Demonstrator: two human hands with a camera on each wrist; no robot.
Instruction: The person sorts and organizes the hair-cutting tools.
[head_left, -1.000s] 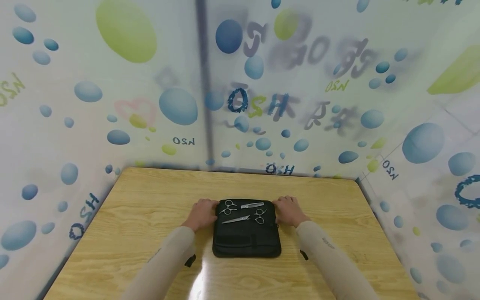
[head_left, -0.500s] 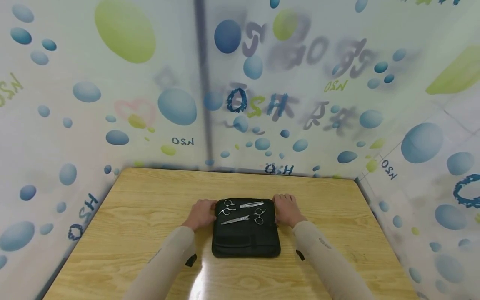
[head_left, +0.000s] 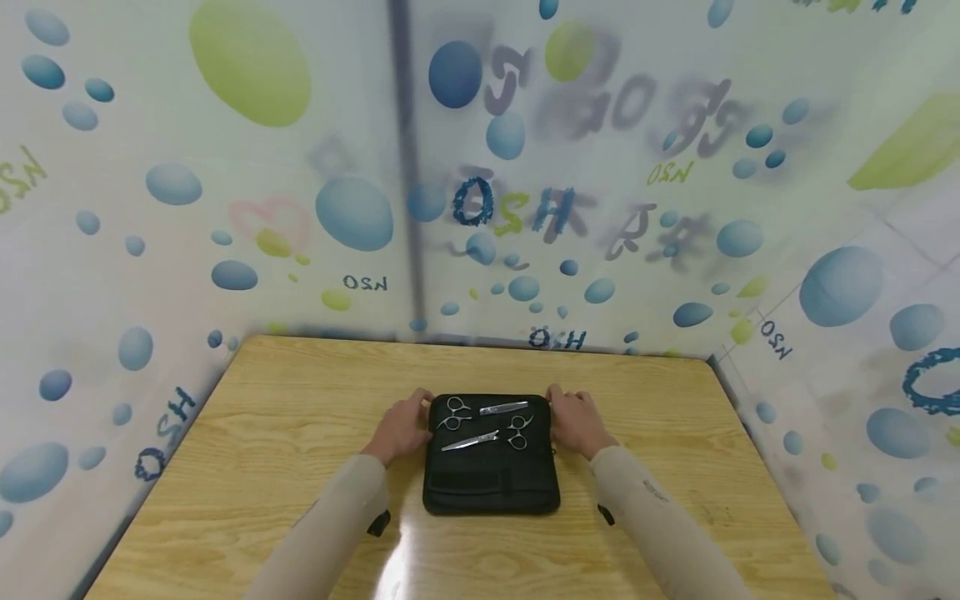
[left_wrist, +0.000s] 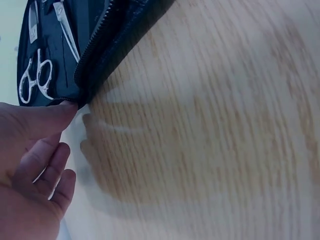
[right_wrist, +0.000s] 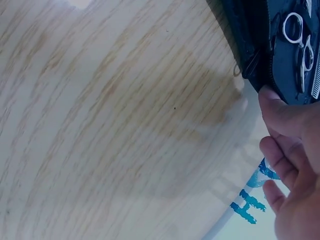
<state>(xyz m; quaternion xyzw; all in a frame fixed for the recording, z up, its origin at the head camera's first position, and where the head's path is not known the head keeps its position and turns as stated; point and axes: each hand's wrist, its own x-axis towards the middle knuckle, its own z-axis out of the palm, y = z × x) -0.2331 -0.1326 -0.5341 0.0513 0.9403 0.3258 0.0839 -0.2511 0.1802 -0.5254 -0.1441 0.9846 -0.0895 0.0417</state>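
A black zippered scissors case (head_left: 465, 458) lies opened out on the table, its inside showing two silver pairs of hair scissors. The upper pair (head_left: 504, 408) has its finger loops at the left; the lower pair (head_left: 471, 442) has them at the right. My left hand (head_left: 401, 427) pinches the case's far left corner, thumb on the zipper edge in the left wrist view, other fingers partly curled below. At the far right corner, my right hand (head_left: 577, 423) pinches the edge between thumb and fingers. A zipper pull (right_wrist: 252, 62) hangs near that thumb.
The light wooden table (head_left: 315, 375) runs up to a patterned wall (head_left: 360, 308) with blue and green ovals. Another wall stands along the right side. A bright reflection lies on the wood in front of the case.
Both hands stay at the case's far corners, their fingers shifting slightly. The case's far edge has risen a little in the head view.
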